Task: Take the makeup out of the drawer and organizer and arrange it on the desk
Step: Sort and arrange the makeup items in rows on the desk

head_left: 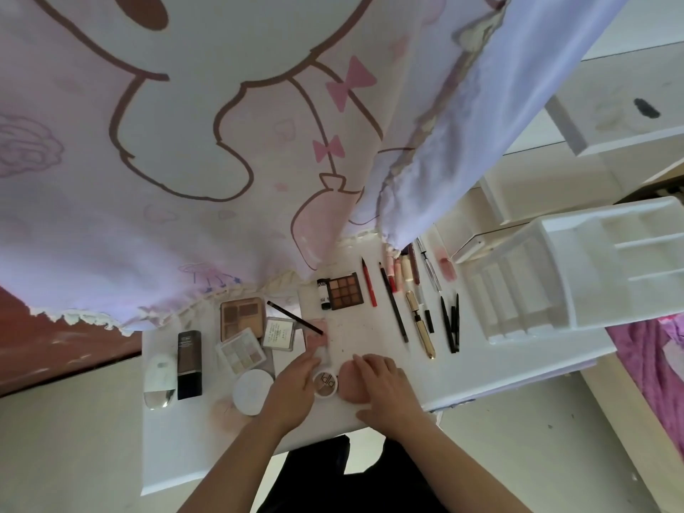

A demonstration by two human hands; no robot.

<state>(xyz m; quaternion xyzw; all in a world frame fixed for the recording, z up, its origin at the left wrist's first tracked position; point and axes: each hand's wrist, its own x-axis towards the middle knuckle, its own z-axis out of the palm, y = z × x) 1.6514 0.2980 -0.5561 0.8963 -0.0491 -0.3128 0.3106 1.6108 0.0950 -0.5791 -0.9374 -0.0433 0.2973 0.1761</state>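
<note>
White bench (481, 372) under a hanging pink cartoon-print curtain (185, 161) carries the makeup in loose rows. At the left lie a white oval bottle (160, 379), a dark square foundation bottle (189, 364), a white round compact (253, 391) and a brown eyeshadow palette (242, 317). Farther back sits a dark nine-pan palette (345, 291), and to its right a red pencil (369, 281), a gold tube (420, 323) and several black pens (451, 323) lie side by side. An empty white plastic organizer (577, 268) stands at the right end. The left hand (292, 390) lies flat, fingers loose and holding nothing, fingertips just beside a pink blush pan (317, 333). The right hand (385, 383) rests palm down on a pink rounded sponge (349, 385), fingers spread rather than closed. Between the hands sits a small round clear-lidded pot (325, 381).
</note>
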